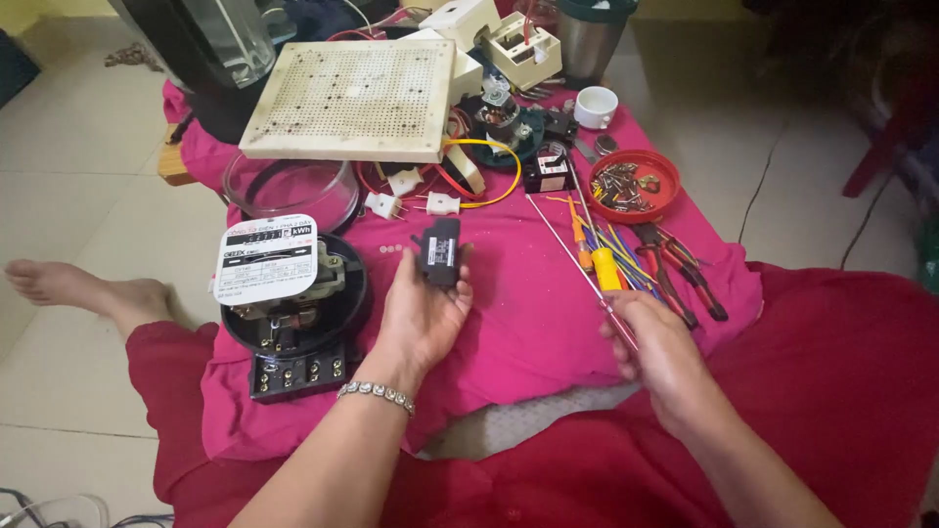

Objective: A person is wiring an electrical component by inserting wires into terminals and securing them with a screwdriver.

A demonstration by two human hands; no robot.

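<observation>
My left hand [423,315], with a bracelet at the wrist, holds up a small black plastic part [439,251] between its fingers over the pink cloth [518,323]. My right hand [657,347] grips the near end of a long thin metal rod [572,256] that slants up and left across the cloth. Left of my left hand sits an opened round electricity meter [289,298] on a black base, with a white dial face and a terminal block at its front.
Pliers and screwdrivers [646,269] lie right of the rod. A red bowl of screws [634,186], a white cup [596,107], a perforated cream board [352,98], a clear round cover [293,191], white connectors and wires crowd the far side. A bare foot [83,288] rests at left.
</observation>
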